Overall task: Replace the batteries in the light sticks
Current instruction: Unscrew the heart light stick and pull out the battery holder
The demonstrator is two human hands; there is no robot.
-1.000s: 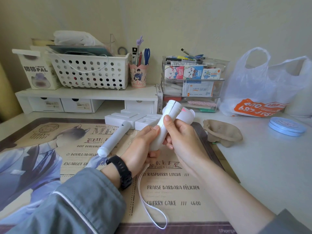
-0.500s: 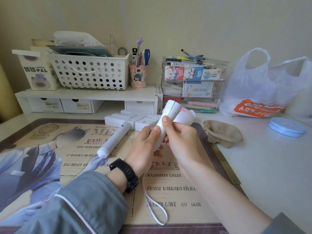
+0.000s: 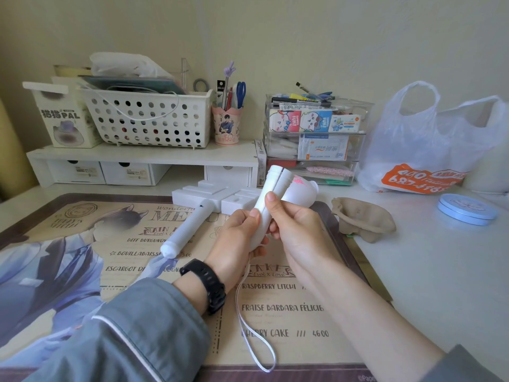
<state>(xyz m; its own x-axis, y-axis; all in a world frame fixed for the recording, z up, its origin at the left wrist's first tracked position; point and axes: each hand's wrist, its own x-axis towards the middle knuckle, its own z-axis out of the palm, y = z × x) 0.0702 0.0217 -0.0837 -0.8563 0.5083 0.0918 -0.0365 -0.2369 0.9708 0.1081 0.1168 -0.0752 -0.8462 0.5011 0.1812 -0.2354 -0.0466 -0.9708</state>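
Left hand: fingers closed around the lower handle of the held light stick.
Right hand: fingers closed on the same handle, thumb pressed along its seam.
Held light stick: raised above the printed mat, wrist strap hanging down.
Second light stick: lying on the mat, left of the hands.

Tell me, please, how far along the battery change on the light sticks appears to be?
Early on. Nothing looks finished: no batteries are in view. In hand: both the left hand and right hand grip one light stick's handle, thumbs on its seam. Left to do: the second light stick lies untouched on the desk mat.
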